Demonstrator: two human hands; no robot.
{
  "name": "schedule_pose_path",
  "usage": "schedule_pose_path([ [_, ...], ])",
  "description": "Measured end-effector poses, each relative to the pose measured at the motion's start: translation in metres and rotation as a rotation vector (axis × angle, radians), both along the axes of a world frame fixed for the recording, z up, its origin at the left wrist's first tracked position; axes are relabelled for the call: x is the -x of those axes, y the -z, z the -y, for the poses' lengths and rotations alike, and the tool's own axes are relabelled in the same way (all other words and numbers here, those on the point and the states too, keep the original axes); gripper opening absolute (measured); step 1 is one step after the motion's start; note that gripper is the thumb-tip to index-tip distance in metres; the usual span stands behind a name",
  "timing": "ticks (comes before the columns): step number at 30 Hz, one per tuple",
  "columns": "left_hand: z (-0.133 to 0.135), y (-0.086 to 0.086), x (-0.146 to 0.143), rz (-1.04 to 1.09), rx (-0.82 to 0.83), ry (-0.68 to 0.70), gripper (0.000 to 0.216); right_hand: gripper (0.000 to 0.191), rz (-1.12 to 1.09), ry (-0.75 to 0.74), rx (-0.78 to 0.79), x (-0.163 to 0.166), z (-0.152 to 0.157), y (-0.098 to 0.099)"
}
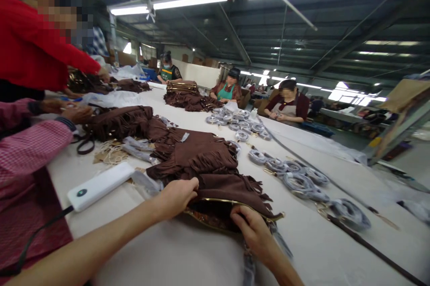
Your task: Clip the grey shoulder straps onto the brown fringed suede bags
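A brown fringed suede bag lies open-mouthed toward me on the white table. A gold zipper edge runs around its opening. My left hand is curled closed on the bag's upper edge. My right hand pinches the near rim of the opening, fingers tucked inside. More brown fringed bags are piled just behind it.
A white power bank with a black cable lies to the left. Wrapped coiled straps are strewn to the right. A person in a checked pink sleeve works at my left; others sit at the far side.
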State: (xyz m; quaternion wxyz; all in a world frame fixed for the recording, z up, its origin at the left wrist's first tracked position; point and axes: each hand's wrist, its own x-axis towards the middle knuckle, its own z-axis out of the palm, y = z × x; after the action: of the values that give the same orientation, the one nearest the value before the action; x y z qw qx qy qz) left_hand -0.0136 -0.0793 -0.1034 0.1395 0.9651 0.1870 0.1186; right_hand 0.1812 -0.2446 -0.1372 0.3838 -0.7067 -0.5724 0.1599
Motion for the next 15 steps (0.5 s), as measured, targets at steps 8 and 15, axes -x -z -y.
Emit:
schedule_pose_path([
  [8, 0.048, 0.007, -0.015, 0.067, -0.505, 0.188, 0.016, 0.026, -0.158, -0.056, -0.129, -0.006, 0.002, -0.012],
  [15, 0.0, 0.026, -0.025, 0.097, 0.134, 0.046, 0.045, 0.026, -0.185, -0.084, -0.082, -0.009, -0.001, -0.015],
])
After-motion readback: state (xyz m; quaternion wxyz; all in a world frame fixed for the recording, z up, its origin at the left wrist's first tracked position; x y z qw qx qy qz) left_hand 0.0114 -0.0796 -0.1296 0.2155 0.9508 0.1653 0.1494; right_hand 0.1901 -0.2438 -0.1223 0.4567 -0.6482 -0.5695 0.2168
